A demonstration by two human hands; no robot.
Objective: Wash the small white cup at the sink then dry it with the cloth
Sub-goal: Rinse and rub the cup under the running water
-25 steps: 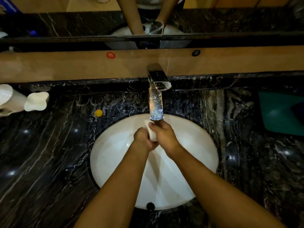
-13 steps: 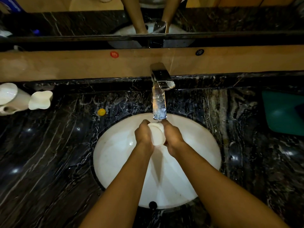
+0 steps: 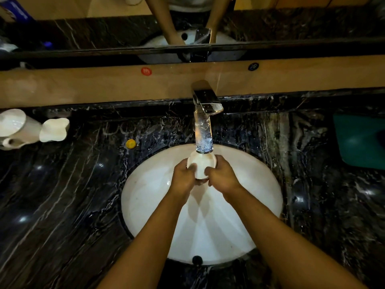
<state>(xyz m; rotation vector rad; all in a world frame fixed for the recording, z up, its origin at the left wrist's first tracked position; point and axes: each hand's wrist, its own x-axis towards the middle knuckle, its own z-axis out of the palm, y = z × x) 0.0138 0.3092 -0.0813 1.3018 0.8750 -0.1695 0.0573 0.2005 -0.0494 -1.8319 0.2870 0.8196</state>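
Head view: our left hand [image 3: 184, 177] and right hand [image 3: 223, 176] are gripping the small white ceramic cup [image 3: 201, 165] under running water; wet, it might be slipping.

Glossy chrome metal tap [image 3: 205, 105], smooth white glazed basin [image 3: 150, 197], polished black veined marble counter [image 3: 62, 205].

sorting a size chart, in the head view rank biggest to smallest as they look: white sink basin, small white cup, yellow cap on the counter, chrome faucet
1. white sink basin
2. chrome faucet
3. small white cup, looks close to the faucet, so that pair is unsure
4. yellow cap
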